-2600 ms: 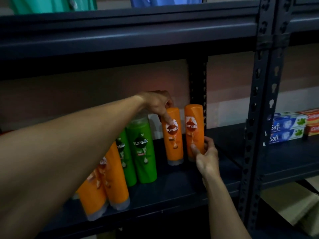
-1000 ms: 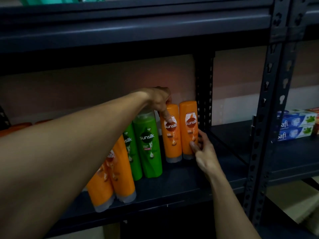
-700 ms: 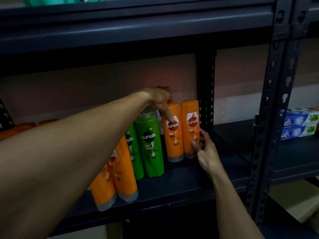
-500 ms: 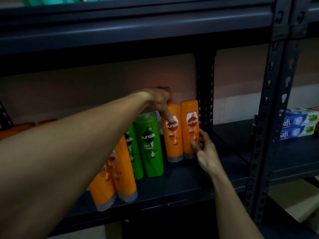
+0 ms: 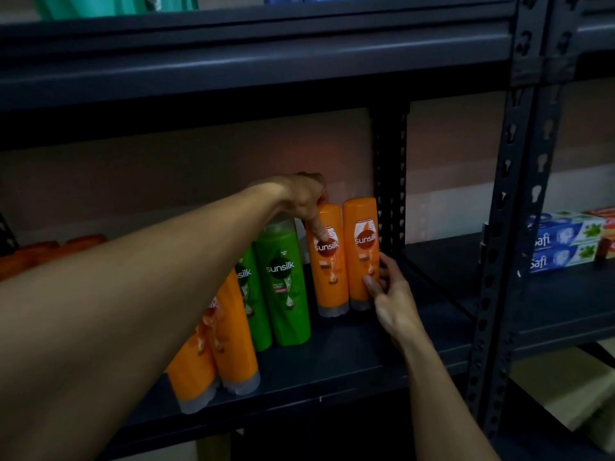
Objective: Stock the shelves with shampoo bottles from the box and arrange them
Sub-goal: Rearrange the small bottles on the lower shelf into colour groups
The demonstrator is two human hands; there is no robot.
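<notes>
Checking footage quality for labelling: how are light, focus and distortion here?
Head view: dim overall, deep shadow under the upper shelf; Sunsilk labels on the orange bottles are readable; near forearm looks soft; wide angle tilts the upright.

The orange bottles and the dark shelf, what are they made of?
The orange shampoo bottles look like smooth, slightly shiny plastic, with paler caps at the bottom. The dark grey shelf is probably painted metal: thin, hard edges, and its upright posts have punched slots.
</notes>
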